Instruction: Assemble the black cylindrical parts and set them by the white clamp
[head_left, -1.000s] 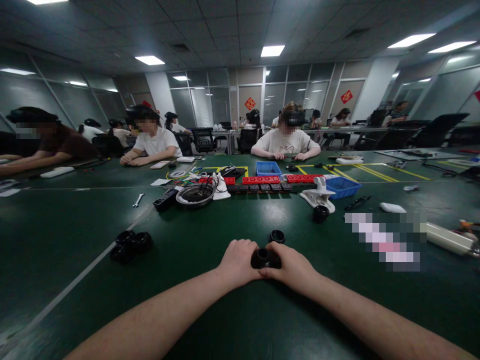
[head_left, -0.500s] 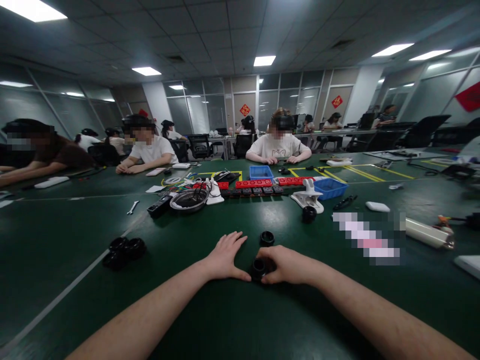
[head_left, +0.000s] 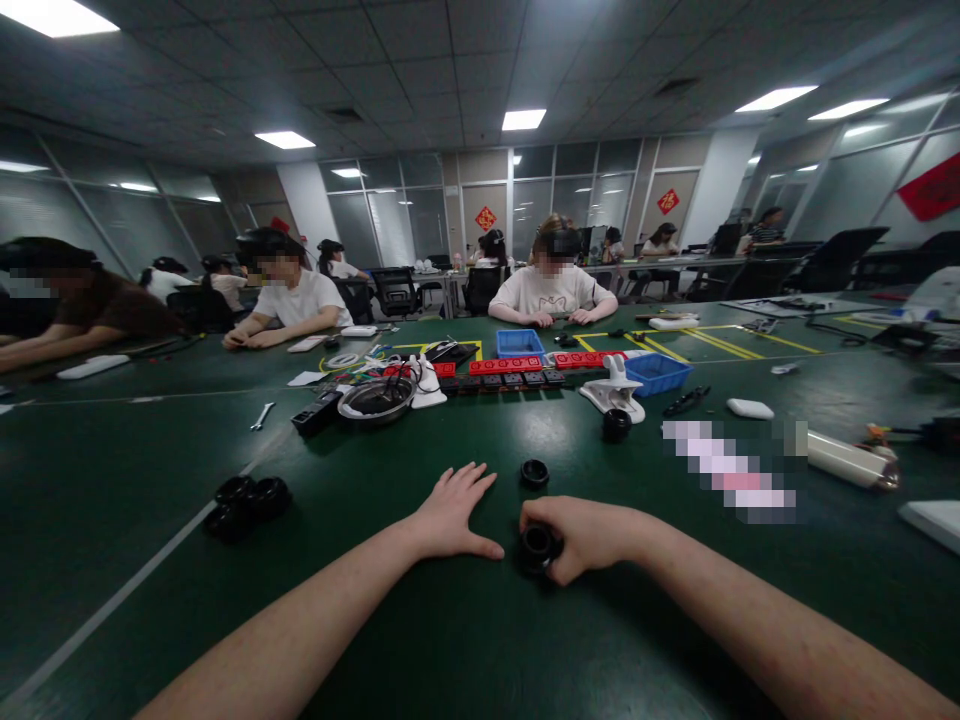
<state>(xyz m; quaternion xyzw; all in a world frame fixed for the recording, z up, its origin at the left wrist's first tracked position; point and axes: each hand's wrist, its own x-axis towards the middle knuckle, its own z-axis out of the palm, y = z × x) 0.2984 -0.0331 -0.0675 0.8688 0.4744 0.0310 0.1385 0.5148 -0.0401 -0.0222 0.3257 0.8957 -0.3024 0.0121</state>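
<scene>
Handling looks unfinished: the right hand (head_left: 583, 540) has its grip closed around a glossy black, hollow, round piece (head_left: 535, 550) over the dark green worktop (head_left: 420, 640). The left hand (head_left: 448, 512) is empty, fingers spread. 1 short black ring-shaped part (head_left: 535, 474) stands apart beyond; 3 glossy black round pieces (head_left: 268, 496) sit clustered leftward. What remains, I cannot tell.
</scene>
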